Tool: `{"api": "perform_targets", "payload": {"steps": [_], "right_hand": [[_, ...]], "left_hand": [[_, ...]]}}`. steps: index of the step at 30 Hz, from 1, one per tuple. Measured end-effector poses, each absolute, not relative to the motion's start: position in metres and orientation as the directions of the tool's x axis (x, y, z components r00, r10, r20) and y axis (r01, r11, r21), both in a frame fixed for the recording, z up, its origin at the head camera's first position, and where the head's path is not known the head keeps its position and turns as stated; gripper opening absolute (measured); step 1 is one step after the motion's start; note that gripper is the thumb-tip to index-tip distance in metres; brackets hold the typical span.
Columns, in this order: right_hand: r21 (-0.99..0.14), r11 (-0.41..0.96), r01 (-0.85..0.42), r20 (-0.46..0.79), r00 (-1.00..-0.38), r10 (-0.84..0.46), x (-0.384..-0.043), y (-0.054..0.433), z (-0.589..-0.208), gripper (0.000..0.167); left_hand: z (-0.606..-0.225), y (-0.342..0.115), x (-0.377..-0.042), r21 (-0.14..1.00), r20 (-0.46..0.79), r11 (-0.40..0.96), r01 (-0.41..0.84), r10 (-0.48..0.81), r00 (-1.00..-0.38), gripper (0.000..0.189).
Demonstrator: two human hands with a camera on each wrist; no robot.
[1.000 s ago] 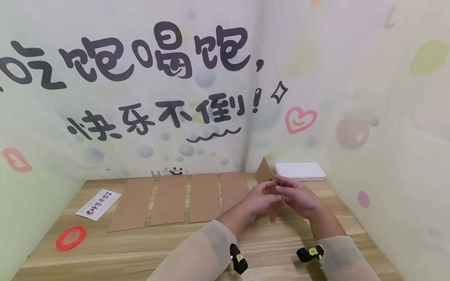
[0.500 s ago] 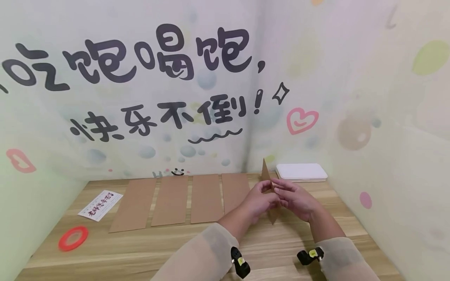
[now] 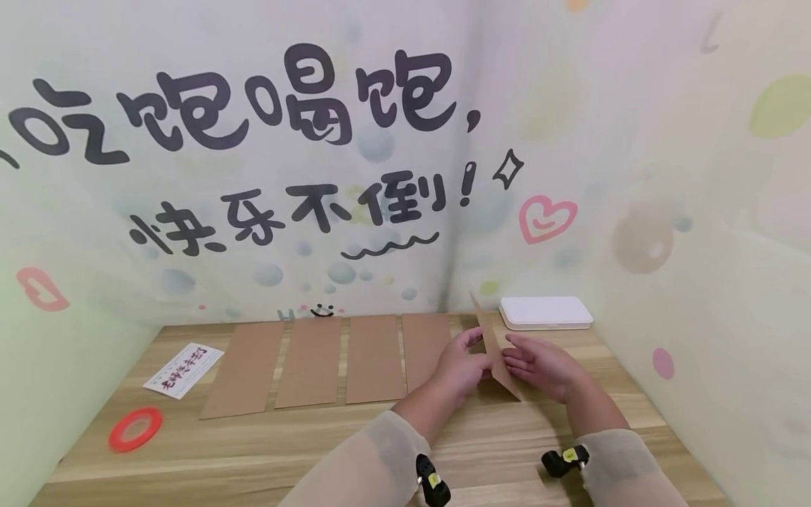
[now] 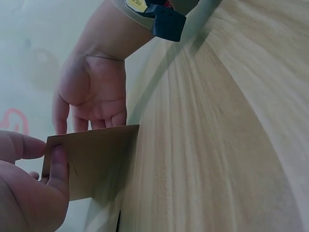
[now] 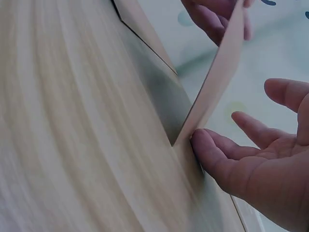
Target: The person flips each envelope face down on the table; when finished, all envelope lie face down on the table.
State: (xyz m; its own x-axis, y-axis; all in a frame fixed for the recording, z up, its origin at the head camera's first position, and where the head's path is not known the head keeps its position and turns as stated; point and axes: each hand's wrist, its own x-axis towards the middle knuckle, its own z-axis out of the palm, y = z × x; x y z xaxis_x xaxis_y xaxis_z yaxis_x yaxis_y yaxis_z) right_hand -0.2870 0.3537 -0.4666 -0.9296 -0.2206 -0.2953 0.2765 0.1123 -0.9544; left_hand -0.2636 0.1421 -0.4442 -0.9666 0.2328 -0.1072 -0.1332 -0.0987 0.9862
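A brown cardboard piece is on its edge, leaning slightly, at the right end of a row of similar pieces. My left hand pinches it by its top part; in the left wrist view the thumb presses on one face. My right hand is on the other side, palm toward the cardboard, fingers loosely bent. In the right wrist view its lower fingertips are close beside the cardboard's bottom edge; whether they touch it, I cannot tell. The left hand's fingers behind the piece are partly hidden.
Several flat cardboard pieces lie in a row along the wall. At the left are a white printed card and a red tape roll. A white flat case lies at the back right, near the side wall.
The upright cardboard has turned, its near end swinging right. My right hand has drawn back a little to the right from its face, while my left hand keeps hold.
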Motion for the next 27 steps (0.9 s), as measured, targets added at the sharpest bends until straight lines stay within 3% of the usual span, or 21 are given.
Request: {"api": "perform_targets", "payload": {"steps": [15,19,27], "right_hand": [[-0.955,0.039,0.293,-0.296,-0.943,-0.15,-0.293,0.364,-0.47,0.071],[-0.957,0.06,0.285,-0.291,-0.947,-0.14,-0.294,0.363,-0.47,0.072],[-0.966,0.121,0.227,-0.243,-0.96,-0.137,-0.296,0.357,-0.466,0.071]], "left_hand": [[-0.462,0.125,-0.267,0.987,-0.125,0.116,-0.108,0.153,-0.98,0.068],[-0.464,0.121,-0.27,0.984,-0.155,0.117,-0.137,0.169,-0.973,0.062],[-0.46,0.115,-0.272,0.991,-0.125,0.079,-0.11,0.216,-0.968,0.07]]}}
